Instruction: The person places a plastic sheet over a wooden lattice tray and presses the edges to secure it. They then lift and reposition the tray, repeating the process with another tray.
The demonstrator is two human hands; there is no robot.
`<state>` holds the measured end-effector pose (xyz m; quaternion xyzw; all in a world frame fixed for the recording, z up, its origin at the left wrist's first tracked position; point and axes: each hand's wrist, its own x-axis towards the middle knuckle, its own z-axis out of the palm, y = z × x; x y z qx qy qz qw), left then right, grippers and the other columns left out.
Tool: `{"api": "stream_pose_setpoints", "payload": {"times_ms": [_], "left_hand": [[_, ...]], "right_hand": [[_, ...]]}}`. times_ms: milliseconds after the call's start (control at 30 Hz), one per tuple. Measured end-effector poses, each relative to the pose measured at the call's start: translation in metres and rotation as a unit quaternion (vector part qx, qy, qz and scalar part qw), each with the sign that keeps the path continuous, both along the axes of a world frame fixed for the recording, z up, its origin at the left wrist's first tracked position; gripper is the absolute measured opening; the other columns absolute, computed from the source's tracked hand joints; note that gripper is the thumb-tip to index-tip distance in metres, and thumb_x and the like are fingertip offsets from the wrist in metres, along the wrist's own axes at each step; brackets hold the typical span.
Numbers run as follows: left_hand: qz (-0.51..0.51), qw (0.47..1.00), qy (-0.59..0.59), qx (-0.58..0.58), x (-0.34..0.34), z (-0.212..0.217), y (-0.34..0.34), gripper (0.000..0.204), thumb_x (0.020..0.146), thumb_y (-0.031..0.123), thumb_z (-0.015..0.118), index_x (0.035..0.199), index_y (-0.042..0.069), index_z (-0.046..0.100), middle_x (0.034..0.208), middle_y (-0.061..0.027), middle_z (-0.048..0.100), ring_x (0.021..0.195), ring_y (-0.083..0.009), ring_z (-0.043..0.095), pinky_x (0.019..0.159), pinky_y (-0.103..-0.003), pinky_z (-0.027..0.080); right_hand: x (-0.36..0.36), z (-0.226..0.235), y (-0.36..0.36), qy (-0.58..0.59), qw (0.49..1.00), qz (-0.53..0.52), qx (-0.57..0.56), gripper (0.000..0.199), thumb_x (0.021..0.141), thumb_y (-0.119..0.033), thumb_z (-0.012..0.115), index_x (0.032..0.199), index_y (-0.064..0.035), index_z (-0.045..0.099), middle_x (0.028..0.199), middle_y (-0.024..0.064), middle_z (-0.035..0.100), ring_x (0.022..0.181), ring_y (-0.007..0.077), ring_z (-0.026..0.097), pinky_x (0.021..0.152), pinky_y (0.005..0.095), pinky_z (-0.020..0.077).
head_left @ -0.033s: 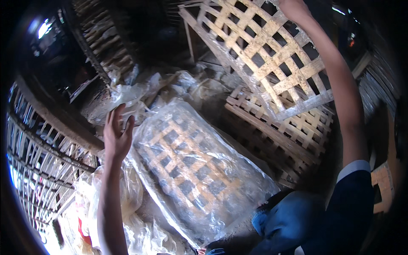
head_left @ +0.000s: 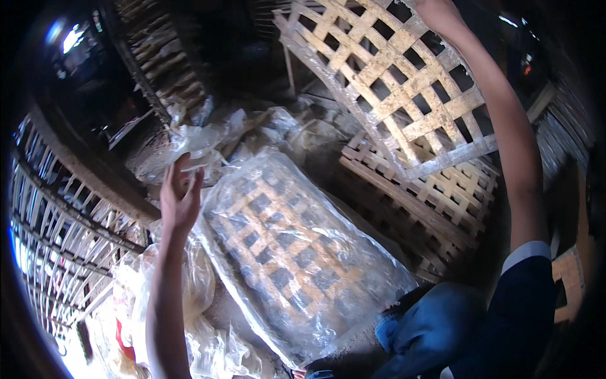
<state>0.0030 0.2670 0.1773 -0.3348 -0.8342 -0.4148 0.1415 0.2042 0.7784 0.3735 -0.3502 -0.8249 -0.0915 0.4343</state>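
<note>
Lattice panel (head_left: 404,88) gripped by right hand (head_left: 435,12) (raised), left hand (head_left: 180,199) spread, empty

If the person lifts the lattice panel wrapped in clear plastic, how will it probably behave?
The wrapped lattice panel probably stays stiff, being woven from flat strips. Its loose, glossy clear plastic may slip under the left hand. It looks light for its size.

Dim shed (slatted bamboo walls (head_left: 69,240))

Three bamboo lattice panels (head_left: 404,82), one of them plastic-wrapped (head_left: 290,246).
</note>
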Motion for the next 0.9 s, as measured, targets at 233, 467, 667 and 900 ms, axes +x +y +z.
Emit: {"api": "stream_pose_setpoints", "payload": {"times_ms": [233, 467, 667, 900], "left_hand": [[0.019, 0.915, -0.35, 0.199, 0.016, -0.007, -0.029, 0.092, 0.095, 0.071, 0.047, 0.154, 0.003, 0.032, 0.152, -0.0175, 0.043, 0.128, -0.0314, 0.051, 0.102, -0.052, 0.04], [-0.053, 0.868, -0.357, 0.342, 0.068, -0.014, -0.071, 0.062, 0.104, 0.054, 0.044, 0.144, 0.006, 0.044, 0.114, -0.0093, 0.062, 0.103, -0.0222, 0.062, 0.087, -0.046, 0.051], [0.046, 0.904, -0.35, 0.241, 0.082, -0.047, -0.104, 0.04, 0.101, 0.015, 0.059, 0.138, 0.003, 0.05, 0.113, -0.0075, 0.066, 0.102, -0.0165, 0.066, 0.076, -0.035, 0.057], [0.036, 0.895, -0.419, 0.146, 0.078, -0.12, -0.117, 0.043, 0.097, 0.014, 0.065, 0.136, 0.003, 0.052, 0.114, -0.0067, 0.066, 0.095, -0.0153, 0.068, 0.072, -0.033, 0.059]], "right_hand": [[-0.049, 0.013, -0.13, 0.102, 0.947, 0.282, -0.113, 0.053, 0.106, -0.038, 0.042, 0.106, 0.0083, 0.068, 0.1, 0.0297, 0.07, 0.098, 0.0416, 0.069, 0.089, 0.0493, 0.0488], [-0.087, -0.064, -0.208, 0.016, 0.771, 0.433, -0.467, 0.053, 0.106, -0.048, 0.045, 0.107, -0.0001, 0.068, 0.098, 0.0155, 0.07, 0.095, 0.0237, 0.065, 0.089, 0.0455, 0.052], [-0.083, -0.19, -0.208, -0.083, 0.69, 0.392, -0.603, 0.053, 0.108, -0.043, 0.041, 0.124, 0.004, 0.059, 0.115, 0.0186, 0.067, 0.104, 0.0257, 0.061, 0.095, 0.0437, 0.0474], [-0.07, -0.328, -0.175, -0.174, 0.701, 0.311, -0.618, 0.061, 0.107, -0.041, 0.039, 0.147, 0.0038, 0.032, 0.125, 0.0259, 0.058, 0.108, 0.0373, 0.059, 0.094, 0.0597, 0.0423]]}}
